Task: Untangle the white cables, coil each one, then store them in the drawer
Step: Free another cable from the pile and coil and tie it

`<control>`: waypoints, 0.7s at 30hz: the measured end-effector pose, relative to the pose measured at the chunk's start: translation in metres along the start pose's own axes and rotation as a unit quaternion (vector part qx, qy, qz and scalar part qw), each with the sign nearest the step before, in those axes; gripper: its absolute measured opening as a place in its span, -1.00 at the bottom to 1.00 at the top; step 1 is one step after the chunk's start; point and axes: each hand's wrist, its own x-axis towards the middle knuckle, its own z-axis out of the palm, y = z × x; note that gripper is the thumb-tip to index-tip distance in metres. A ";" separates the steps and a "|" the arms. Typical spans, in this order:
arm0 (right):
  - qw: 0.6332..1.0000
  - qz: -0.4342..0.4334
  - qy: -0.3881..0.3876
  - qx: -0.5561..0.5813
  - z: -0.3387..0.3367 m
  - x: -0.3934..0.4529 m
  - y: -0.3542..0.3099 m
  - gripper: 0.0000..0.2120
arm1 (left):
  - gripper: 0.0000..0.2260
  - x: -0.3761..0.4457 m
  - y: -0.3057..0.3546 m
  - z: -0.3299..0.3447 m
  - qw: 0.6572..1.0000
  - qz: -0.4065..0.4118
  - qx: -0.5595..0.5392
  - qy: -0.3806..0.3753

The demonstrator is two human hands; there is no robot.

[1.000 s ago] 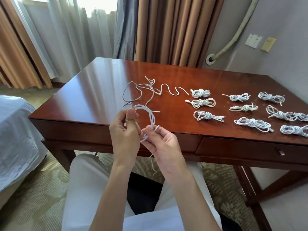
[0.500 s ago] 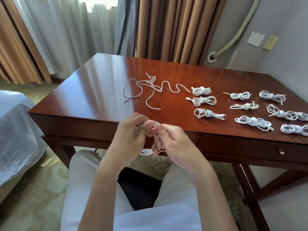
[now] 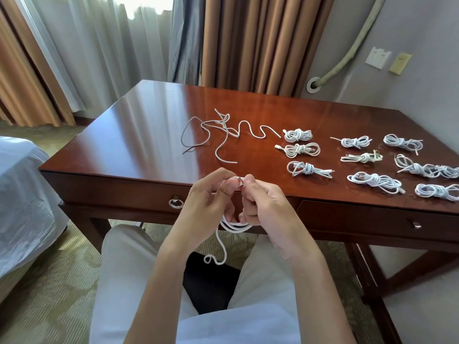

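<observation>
**Both hands on one white cable at the desk's front edge**

A thin white cable (image 3: 233,225), partly looped, hangs between the hands in front of the reddish-brown polished wooden desk (image 3: 139,135), its loose end dangling over the lap. The left hand (image 3: 206,204) and right hand (image 3: 265,207) both pinch it with curled fingers. On the desk lie loose tangled white cables (image 3: 223,135) and, to the right, ten knotted white cable bundles (image 3: 301,150). The two closed drawers (image 3: 372,219) sit below.

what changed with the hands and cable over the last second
Both hands, left hand and right hand, dropped from above the desk edge to in front of it, gathering the held cable into loops; its tail now dangles. The loose tangle and coiled bundles stayed put.
</observation>
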 end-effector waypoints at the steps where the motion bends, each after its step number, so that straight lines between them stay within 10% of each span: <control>1: 1.000 0.004 0.010 0.017 0.003 0.001 -0.001 -0.36 | -0.85 0.001 0.000 0.004 1.000 -0.003 -0.009 0.027; 13: 0.996 0.000 0.070 -0.049 -0.008 0.008 0.011 -0.53 | -0.79 0.000 -0.005 0.005 0.997 -0.035 -0.062 0.016; 18: 0.990 0.060 0.125 -0.013 0.000 0.010 0.013 -0.32 | -0.77 0.009 0.000 0.014 0.940 -0.043 -0.264 0.211; 21: 0.984 0.176 0.024 -0.010 0.003 0.007 0.010 -0.16 | -0.75 0.010 0.003 0.013 0.911 -0.024 -0.306 0.275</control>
